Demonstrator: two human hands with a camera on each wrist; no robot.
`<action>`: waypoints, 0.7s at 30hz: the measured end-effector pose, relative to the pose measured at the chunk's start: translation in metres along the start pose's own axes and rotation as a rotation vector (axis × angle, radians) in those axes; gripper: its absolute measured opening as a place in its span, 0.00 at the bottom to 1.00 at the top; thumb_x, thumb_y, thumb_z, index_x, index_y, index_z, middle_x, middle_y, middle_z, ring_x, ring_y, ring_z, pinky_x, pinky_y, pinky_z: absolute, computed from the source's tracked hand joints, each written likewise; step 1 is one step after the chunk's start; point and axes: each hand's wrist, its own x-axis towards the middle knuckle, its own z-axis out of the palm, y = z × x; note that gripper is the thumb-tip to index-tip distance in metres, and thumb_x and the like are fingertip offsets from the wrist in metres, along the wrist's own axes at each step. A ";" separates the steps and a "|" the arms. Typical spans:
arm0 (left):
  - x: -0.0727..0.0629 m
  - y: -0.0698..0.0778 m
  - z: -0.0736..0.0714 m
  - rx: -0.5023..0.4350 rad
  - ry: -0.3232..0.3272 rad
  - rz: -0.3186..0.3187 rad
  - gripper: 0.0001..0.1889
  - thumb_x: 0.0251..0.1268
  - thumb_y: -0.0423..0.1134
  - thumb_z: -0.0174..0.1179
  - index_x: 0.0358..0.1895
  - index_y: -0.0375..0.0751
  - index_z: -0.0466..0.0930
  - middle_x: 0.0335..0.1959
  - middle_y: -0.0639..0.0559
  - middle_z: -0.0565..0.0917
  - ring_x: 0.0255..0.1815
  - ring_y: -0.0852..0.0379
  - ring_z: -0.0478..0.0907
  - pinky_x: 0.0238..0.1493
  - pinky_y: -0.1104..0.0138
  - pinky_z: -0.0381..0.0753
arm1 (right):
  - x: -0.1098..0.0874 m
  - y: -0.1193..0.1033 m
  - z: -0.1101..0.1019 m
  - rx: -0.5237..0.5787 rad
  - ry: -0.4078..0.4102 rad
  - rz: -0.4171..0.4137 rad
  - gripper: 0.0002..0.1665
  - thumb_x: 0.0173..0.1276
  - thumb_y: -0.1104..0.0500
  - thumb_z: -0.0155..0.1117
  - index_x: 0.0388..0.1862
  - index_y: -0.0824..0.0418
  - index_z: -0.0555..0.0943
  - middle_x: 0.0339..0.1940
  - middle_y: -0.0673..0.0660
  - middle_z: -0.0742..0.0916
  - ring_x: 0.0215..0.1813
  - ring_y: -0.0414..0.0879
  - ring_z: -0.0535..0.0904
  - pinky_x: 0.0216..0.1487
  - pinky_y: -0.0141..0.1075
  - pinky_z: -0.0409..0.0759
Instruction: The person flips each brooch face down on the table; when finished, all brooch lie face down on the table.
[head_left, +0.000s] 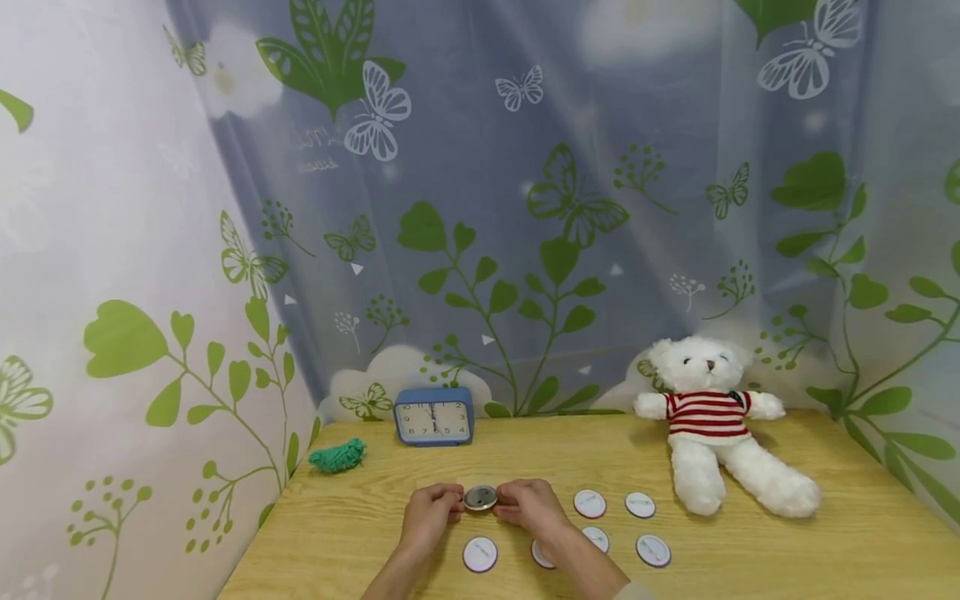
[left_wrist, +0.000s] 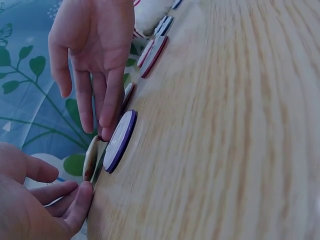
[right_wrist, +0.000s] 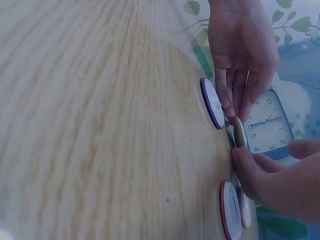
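Between both hands is a round silver metal disc (head_left: 480,498), its shiny face turned up and its edge cream-coloured in the wrist views. My left hand (head_left: 427,518) touches its left edge with the fingertips. From the opposite side, my right hand (head_left: 536,510) reaches its right edge with extended fingers. The thumbs stand apart from the disc in the wrist views. Nearest to me lies a white round pin badge (head_left: 480,554), back up. Another badge (head_left: 542,553) is partly covered by the right forearm, beside a third badge (head_left: 597,537). Whether the disc touches the table cannot be told.
Further right lie more pin badges, among them a red-rimmed one (head_left: 589,503) and one near the front (head_left: 654,550). A blue clock (head_left: 433,417) stands behind the hands, with a green crumpled bundle (head_left: 337,457) to its left. A white teddy bear (head_left: 708,417) sits at the back right.
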 end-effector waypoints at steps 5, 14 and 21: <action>-0.001 0.001 -0.002 0.027 0.000 0.005 0.14 0.67 0.27 0.55 0.49 0.18 0.83 0.37 0.40 0.88 0.33 0.59 0.83 0.37 0.67 0.87 | -0.002 -0.003 0.001 -0.033 -0.008 -0.006 0.22 0.75 0.66 0.52 0.55 0.87 0.75 0.49 0.74 0.87 0.46 0.48 0.86 0.54 0.42 0.87; -0.001 0.002 -0.004 0.033 -0.015 0.000 0.15 0.68 0.28 0.55 0.49 0.18 0.83 0.36 0.41 0.88 0.35 0.58 0.82 0.39 0.65 0.87 | -0.002 -0.003 0.001 -0.049 -0.026 -0.029 0.22 0.75 0.66 0.52 0.54 0.88 0.75 0.49 0.75 0.86 0.46 0.49 0.87 0.56 0.45 0.86; -0.002 0.003 -0.004 0.046 -0.008 0.025 0.15 0.68 0.28 0.54 0.50 0.18 0.83 0.40 0.37 0.88 0.36 0.57 0.83 0.40 0.65 0.87 | -0.007 -0.008 -0.010 -0.030 -0.040 -0.050 0.27 0.78 0.63 0.51 0.61 0.89 0.71 0.57 0.81 0.82 0.50 0.55 0.87 0.58 0.48 0.86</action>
